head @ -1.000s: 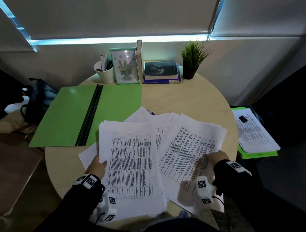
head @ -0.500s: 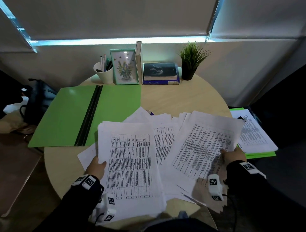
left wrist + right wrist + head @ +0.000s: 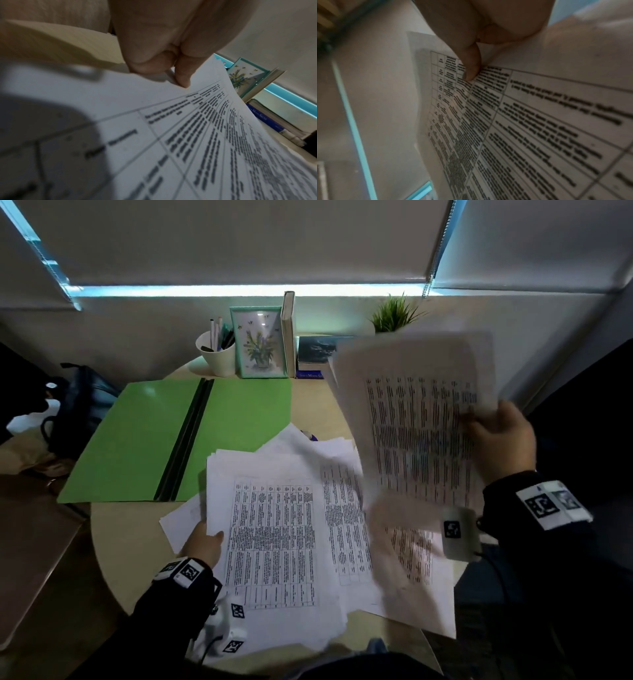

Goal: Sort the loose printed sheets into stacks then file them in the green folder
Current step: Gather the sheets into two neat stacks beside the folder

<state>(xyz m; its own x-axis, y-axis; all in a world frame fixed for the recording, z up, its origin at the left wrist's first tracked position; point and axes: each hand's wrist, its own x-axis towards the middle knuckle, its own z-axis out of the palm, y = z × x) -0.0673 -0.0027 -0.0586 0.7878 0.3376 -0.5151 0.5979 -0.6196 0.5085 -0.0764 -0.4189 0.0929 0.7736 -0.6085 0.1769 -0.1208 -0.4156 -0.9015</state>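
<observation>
The right hand (image 3: 503, 440) is lifting a bundle of printed sheets (image 3: 421, 422) clear of the desk (image 3: 113, 539), over its right side, thumb on the printed face and fingers (image 3: 471, 67) pinching the right margin. The bundle is standing nearly upright, long axis running from the near edge up toward the far edge, printed side facing the person, though blur is smearing its edges.

The left hand (image 3: 202, 542) is staying low at the near-left edge, its fingers (image 3: 181, 75) curling round the left margin of another pile (image 3: 274, 542), thumb on top. That pile is lying flat, long axis pointing from near edge to far edge, text reading upright to the person.

Between the two, more loose sheets (image 3: 342, 474) are still fanning out unsquared across the middle of the desk.

The green folder (image 3: 137, 440) is lying open at the far-left edge, spine running near-to-far with a slight lean, and no paper is sitting in it yet. So by the look of it, sorting is only partly underway: squaring and all the filing are still to come.
</observation>
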